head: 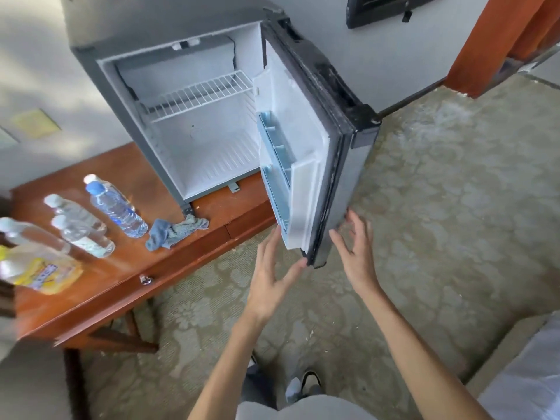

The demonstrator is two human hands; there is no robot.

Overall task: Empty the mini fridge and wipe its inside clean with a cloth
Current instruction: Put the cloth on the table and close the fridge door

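The grey mini fridge (127, 95) stands on a wooden table (127, 277), its door (306, 140) swung wide open. The white inside holds only a wire shelf (200, 95); the door racks look bare. A crumpled blue-grey cloth (174, 230) lies on the table by the fridge's front corner. Several water bottles (116, 207) stand to its left. My left hand (271, 274) is spread open, fingertips at the door's lower corner on its inner side. My right hand (356, 253) is open too, fingers against the door's outer face.
A bottle with a yellow label (39, 272) lies at the table's left edge. The table has a drawer with a metal knob (145, 279). Patterned carpet (439, 207) covers the floor. A pale bed corner (527, 377) sits lower right, a wooden post (497, 40) upper right.
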